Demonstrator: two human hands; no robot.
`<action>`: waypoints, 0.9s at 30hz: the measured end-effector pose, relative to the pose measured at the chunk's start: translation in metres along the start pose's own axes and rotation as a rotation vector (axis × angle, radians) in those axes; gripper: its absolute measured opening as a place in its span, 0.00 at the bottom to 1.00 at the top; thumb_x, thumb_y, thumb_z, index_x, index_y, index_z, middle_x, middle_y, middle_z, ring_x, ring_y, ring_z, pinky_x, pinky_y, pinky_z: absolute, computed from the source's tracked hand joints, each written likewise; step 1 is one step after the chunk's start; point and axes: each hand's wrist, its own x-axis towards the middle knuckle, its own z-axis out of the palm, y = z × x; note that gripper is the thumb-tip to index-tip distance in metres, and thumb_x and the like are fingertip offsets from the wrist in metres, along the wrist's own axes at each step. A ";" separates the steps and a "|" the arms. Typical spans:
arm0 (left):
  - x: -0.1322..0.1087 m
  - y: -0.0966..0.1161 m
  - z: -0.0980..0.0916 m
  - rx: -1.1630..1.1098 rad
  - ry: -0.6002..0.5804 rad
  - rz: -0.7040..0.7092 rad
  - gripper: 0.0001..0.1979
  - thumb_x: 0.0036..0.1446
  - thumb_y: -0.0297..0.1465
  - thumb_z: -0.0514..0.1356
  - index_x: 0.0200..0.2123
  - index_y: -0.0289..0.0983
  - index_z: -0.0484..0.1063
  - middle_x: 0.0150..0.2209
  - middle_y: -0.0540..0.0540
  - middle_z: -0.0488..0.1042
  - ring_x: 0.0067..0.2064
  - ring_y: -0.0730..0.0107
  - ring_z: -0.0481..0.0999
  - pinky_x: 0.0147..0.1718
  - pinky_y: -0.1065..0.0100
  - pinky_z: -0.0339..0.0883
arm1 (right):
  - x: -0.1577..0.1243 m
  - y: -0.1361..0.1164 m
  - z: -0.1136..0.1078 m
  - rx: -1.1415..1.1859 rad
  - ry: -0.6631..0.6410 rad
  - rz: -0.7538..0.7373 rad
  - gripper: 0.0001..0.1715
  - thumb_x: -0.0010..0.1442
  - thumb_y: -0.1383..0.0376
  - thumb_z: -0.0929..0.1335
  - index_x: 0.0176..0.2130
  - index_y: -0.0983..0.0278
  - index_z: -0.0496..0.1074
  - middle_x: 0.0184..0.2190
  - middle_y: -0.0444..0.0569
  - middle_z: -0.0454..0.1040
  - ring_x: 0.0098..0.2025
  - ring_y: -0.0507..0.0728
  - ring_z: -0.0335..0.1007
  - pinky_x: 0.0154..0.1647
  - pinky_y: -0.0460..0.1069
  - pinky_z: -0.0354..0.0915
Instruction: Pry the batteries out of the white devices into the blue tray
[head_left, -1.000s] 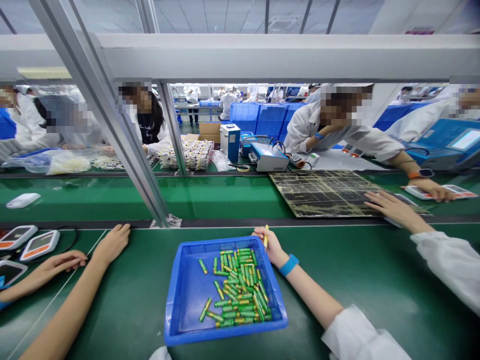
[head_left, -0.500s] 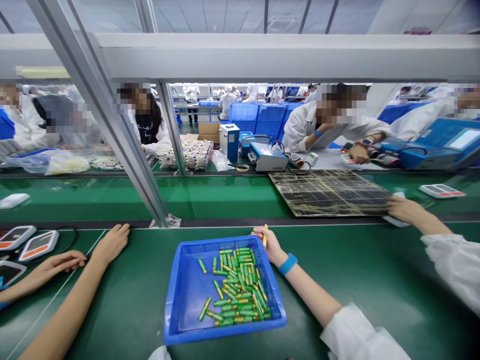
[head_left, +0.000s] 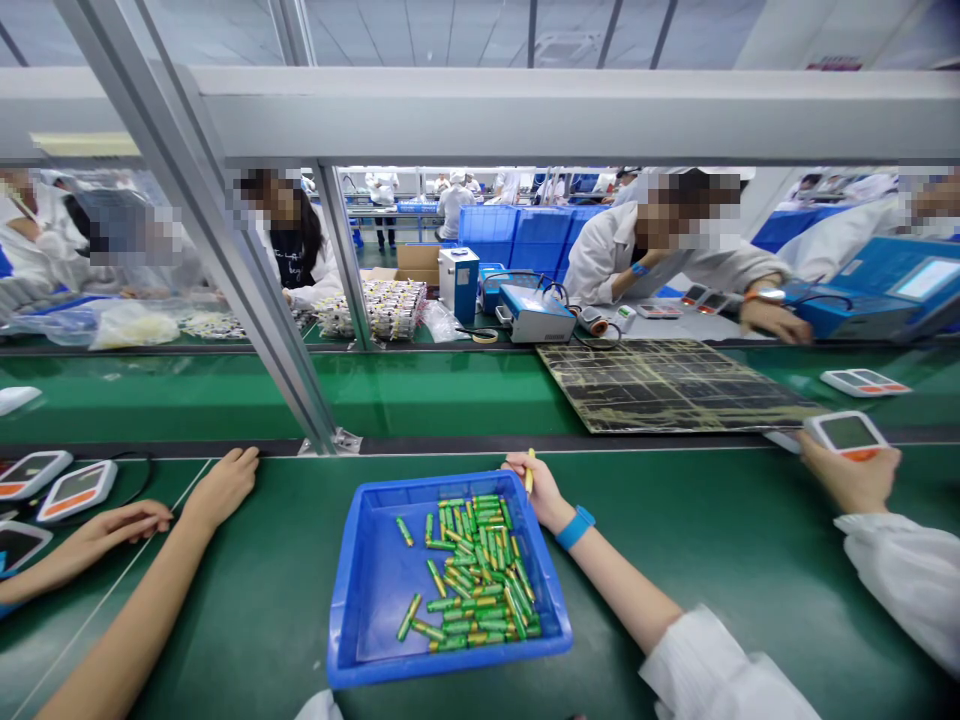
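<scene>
A blue tray (head_left: 349, 580) stands on the green tabletop, loosely filled with green-and-gold batteries (head_left: 487, 560), mostly toward its right side. My right hand (head_left: 541, 492), with a blue band on the wrist, is at the tray's far right corner. Its fingers are closed on a slim yellow stick (head_left: 531, 470) whose exact kind I cannot make out. Well to the left of the tray, my left hand (head_left: 227, 487) lies palm down by the table's far edge, fingers loosely bent and holding nothing.
A co-worker's hand (head_left: 855, 475) at right holds a white device (head_left: 849, 432). At left, another person's hand (head_left: 127, 524) rests near white-and-orange devices (head_left: 77, 491). Beyond the edge, a dark board (head_left: 675, 385) lies on the green belt (head_left: 442, 400). A metal post (head_left: 247, 280) slants down at left.
The co-worker's hand at right has pulled back from the board and now shows a white device. Devices on the belt have shifted slightly left. A worker's hand opposite moved right. My hands stay put.
</scene>
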 end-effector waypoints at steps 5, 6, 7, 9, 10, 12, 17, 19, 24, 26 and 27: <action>0.001 0.003 -0.002 0.004 0.024 -0.011 0.20 0.60 0.28 0.44 0.47 0.40 0.72 0.44 0.54 0.78 0.66 0.66 0.55 0.53 0.50 0.60 | 0.000 0.000 0.001 0.001 -0.004 0.000 0.26 0.43 0.63 0.74 0.16 0.62 0.53 0.12 0.38 0.54 0.16 0.46 0.48 0.17 0.46 0.49; 0.002 0.003 -0.002 0.008 0.034 -0.013 0.20 0.60 0.28 0.43 0.47 0.39 0.72 0.44 0.53 0.78 0.66 0.66 0.55 0.53 0.49 0.60 | 0.000 0.000 0.001 -0.001 -0.007 0.002 0.26 0.43 0.63 0.74 0.16 0.61 0.53 0.12 0.38 0.54 0.16 0.46 0.48 0.17 0.46 0.48; 0.002 0.004 -0.003 0.012 0.045 -0.015 0.21 0.60 0.28 0.43 0.47 0.38 0.72 0.44 0.52 0.78 0.66 0.66 0.54 0.53 0.49 0.60 | 0.000 0.000 0.001 -0.003 -0.011 0.003 0.26 0.43 0.63 0.74 0.16 0.61 0.52 0.12 0.37 0.54 0.16 0.46 0.47 0.17 0.46 0.48; 0.004 0.005 -0.003 0.020 0.066 -0.020 0.21 0.60 0.28 0.43 0.47 0.38 0.73 0.44 0.52 0.78 0.66 0.66 0.53 0.53 0.49 0.60 | -0.001 0.000 0.001 -0.007 -0.017 0.006 0.26 0.43 0.63 0.74 0.16 0.61 0.52 0.12 0.37 0.53 0.15 0.46 0.47 0.17 0.46 0.47; 0.005 0.005 -0.004 0.024 0.073 -0.021 0.21 0.60 0.28 0.43 0.46 0.38 0.73 0.43 0.52 0.78 0.67 0.66 0.53 0.53 0.49 0.60 | -0.001 0.000 0.001 -0.008 -0.019 0.007 0.25 0.44 0.63 0.73 0.16 0.61 0.52 0.12 0.37 0.53 0.15 0.46 0.47 0.16 0.46 0.47; 0.007 0.006 -0.006 0.031 0.080 -0.019 0.20 0.59 0.28 0.43 0.45 0.38 0.73 0.43 0.52 0.78 0.67 0.67 0.52 0.53 0.50 0.60 | -0.001 0.000 0.002 -0.006 -0.019 0.007 0.25 0.44 0.63 0.73 0.16 0.61 0.53 0.12 0.37 0.54 0.15 0.46 0.48 0.17 0.46 0.48; 0.013 0.011 -0.012 0.048 0.066 0.005 0.20 0.58 0.28 0.44 0.44 0.40 0.73 0.43 0.53 0.78 0.67 0.68 0.52 0.54 0.50 0.60 | -0.001 0.000 0.002 0.002 -0.014 0.000 0.25 0.43 0.63 0.73 0.16 0.61 0.53 0.12 0.38 0.54 0.15 0.46 0.47 0.16 0.46 0.47; 0.016 0.014 -0.015 0.055 0.055 0.016 0.21 0.57 0.29 0.44 0.45 0.39 0.73 0.44 0.54 0.78 0.66 0.69 0.52 0.53 0.51 0.60 | -0.001 0.000 0.002 0.002 -0.015 0.001 0.25 0.43 0.63 0.73 0.16 0.61 0.52 0.12 0.38 0.54 0.15 0.46 0.47 0.16 0.46 0.47; 0.022 0.018 -0.020 0.068 0.027 0.036 0.21 0.57 0.29 0.44 0.46 0.38 0.73 0.45 0.53 0.78 0.66 0.68 0.54 0.52 0.52 0.60 | -0.001 0.000 0.002 0.001 -0.019 0.002 0.25 0.44 0.64 0.73 0.16 0.61 0.52 0.12 0.37 0.54 0.15 0.46 0.47 0.16 0.46 0.48; 0.024 0.019 -0.022 0.070 0.028 0.040 0.20 0.57 0.30 0.45 0.45 0.37 0.73 0.45 0.53 0.77 0.65 0.68 0.55 0.52 0.53 0.60 | -0.001 0.000 0.002 0.003 -0.018 0.002 0.25 0.44 0.64 0.73 0.16 0.61 0.52 0.12 0.37 0.54 0.15 0.46 0.47 0.17 0.46 0.48; 0.025 0.019 -0.023 0.072 0.033 0.041 0.20 0.57 0.30 0.45 0.45 0.38 0.73 0.45 0.53 0.77 0.65 0.68 0.55 0.52 0.53 0.60 | -0.001 0.000 0.002 0.005 -0.017 0.003 0.25 0.44 0.64 0.73 0.16 0.61 0.52 0.12 0.37 0.54 0.15 0.46 0.47 0.17 0.46 0.48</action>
